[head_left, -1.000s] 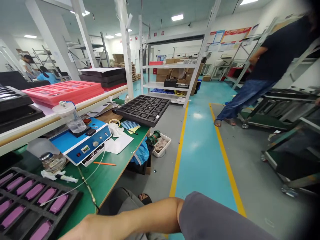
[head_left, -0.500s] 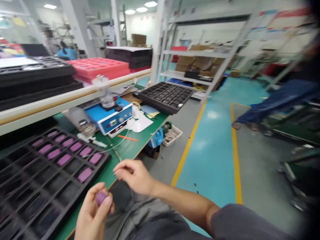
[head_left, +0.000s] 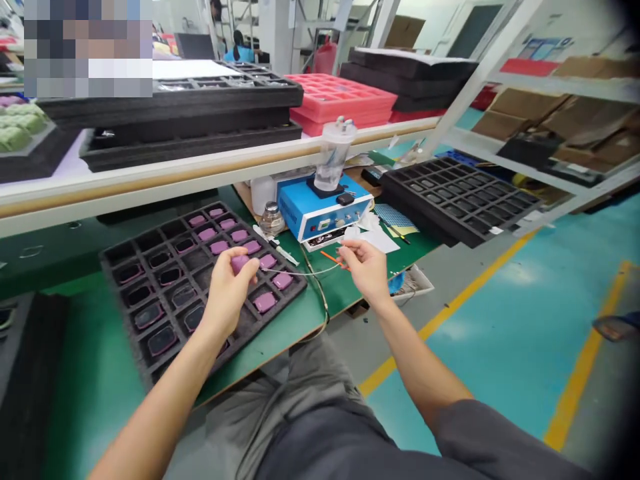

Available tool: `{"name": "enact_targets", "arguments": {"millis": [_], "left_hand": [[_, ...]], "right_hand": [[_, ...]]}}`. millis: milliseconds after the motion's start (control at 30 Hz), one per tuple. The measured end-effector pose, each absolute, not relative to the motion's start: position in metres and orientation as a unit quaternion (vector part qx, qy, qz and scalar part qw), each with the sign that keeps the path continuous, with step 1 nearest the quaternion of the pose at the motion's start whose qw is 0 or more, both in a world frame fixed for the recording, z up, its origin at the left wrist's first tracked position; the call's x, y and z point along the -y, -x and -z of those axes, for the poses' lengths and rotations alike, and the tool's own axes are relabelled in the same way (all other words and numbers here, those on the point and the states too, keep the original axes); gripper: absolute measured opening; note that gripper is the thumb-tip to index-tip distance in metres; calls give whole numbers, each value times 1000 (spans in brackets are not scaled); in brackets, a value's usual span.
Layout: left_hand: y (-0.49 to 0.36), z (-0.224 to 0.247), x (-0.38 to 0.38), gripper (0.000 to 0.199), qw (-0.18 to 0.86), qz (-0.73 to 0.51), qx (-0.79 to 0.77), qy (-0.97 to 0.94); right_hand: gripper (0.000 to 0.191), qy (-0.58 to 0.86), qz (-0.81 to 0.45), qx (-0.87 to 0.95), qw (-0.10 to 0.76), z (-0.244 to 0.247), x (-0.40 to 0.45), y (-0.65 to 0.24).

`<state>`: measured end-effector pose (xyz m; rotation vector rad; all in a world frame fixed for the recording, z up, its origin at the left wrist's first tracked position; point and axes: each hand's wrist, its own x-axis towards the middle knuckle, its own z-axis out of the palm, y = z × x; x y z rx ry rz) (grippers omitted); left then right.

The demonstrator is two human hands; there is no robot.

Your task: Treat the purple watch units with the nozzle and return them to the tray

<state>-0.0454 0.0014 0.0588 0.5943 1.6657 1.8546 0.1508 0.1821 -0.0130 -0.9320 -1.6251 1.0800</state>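
My left hand [head_left: 227, 283] is closed around a small purple case [head_left: 240, 263], mostly covered by the fingers, above the black foam tray [head_left: 295, 293]. That tray has several purple cases [head_left: 265, 302] on its right and dark-faced purple-rimmed pieces [head_left: 163, 340] on its left. Over the green table, my right hand [head_left: 367, 267] is pinched shut; whatever lies between its fingertips is too small to make out. A thin white tube [head_left: 300, 273] runs from near the left hand toward the right fingertips, and I cannot tell whether they touch it. An orange stick [head_left: 329, 257] lies just behind them.
Behind the hands stands a blue box with knobs [head_left: 325, 213], a clear cup [head_left: 333, 157] on top. A glass jar [head_left: 271, 219] and syringe [head_left: 283, 250] lie beside it. Another black tray [head_left: 465, 200] overhangs at right. A shelf edge [head_left: 200, 167] crosses above the table.
My view has swung left. My left hand, with the purple case, has risen from near the table's edge to over the tray. My right hand has risen too, and the hands are farther apart.
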Motion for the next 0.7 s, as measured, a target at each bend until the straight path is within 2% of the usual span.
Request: {"name": "enact_targets", "arguments": {"millis": [167,333,433,500,567,600,633,700], "left_hand": [[58,-34,-44,43,353,-693,-600,-190],[61,-8,-50,48,352,-707,-587,-175],[63,0,-48,55,347,-713,-584,-175],[64,2,-48,57,344,-717,-578,-184],[66,2,-49,56,340,-726,-568,-188],[67,2,-49,54,337,-731,-563,-186],[68,1,-50,51,335,-737,-558,-184],[71,-1,-51,41,327,-748,-549,-178]], "right_hand": [[27,395,-359,718,446,26,-224,-144],[11,375,-293,793,381,27,-257,-119],[15,372,-278,808,363,29,-269,-116],[24,387,-264,798,380,32,-268,-129],[37,424,-303,740,425,38,-256,-148],[42,448,-362,679,455,41,-248,-156],[45,455,-448,620,456,45,-238,-163],[47,439,-549,583,407,49,-215,-168]]}}
